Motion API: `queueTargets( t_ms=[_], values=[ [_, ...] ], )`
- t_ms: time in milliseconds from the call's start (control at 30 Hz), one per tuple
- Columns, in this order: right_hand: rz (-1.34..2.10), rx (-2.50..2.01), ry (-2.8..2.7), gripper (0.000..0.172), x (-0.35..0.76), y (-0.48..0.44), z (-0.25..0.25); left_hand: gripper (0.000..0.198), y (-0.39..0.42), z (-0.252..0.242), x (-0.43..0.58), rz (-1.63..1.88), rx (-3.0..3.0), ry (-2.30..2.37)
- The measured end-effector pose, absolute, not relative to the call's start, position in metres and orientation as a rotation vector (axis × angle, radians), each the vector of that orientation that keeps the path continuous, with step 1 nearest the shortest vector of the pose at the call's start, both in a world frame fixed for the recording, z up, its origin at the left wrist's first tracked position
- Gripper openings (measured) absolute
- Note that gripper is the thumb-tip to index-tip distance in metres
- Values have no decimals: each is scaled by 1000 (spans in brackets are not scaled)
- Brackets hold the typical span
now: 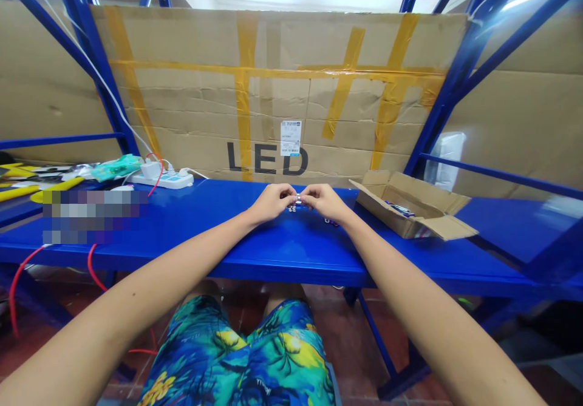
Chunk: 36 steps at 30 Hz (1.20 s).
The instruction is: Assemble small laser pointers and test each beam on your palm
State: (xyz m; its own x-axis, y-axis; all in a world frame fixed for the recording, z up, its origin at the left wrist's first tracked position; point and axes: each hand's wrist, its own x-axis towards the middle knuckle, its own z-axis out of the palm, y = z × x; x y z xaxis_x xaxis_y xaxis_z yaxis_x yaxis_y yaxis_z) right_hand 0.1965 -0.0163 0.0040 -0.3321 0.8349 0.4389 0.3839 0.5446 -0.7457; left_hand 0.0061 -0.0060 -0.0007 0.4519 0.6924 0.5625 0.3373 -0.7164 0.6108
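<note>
My left hand (274,202) and my right hand (323,201) meet above the middle of the blue table (273,248). Thumb and fingers of each are pinched together on a small shiny silver-white piece (292,209) between them. Part of it hangs below the fingertips; it is too small and blurred to name its kind, and the fingers cover some of it. Beside my right wrist, small dark and whitish bits (331,221) lie on the table, partly hidden by the forearm.
An open cardboard box (410,230) with small bluish items inside stands to the right. At left are a white power strip (168,179), a teal plastic bag (117,167), yellow-handled items (59,189) and red cables (92,266). A large cardboard panel (195,108) rises behind the table.
</note>
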Motion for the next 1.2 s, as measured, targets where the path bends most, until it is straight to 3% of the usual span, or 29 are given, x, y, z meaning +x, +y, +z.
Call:
queueTargets(
  t_ms=[233,400,767,1200],
  values=[
    [719,-949,-1967,20,198,-18,4,11,-5,2,7,1106,2172,741],
    [722,-954,-1891,34,197,-19,2,8,-3,6,6,1070,2052,756],
    [838,-988,-1976,25,206,-18,10,15,-4,5,9,952,1853,834],
    [1522,-1023,-1611,8,202,-25,11,16,-8,1,10,1018,2266,589]
  ],
)
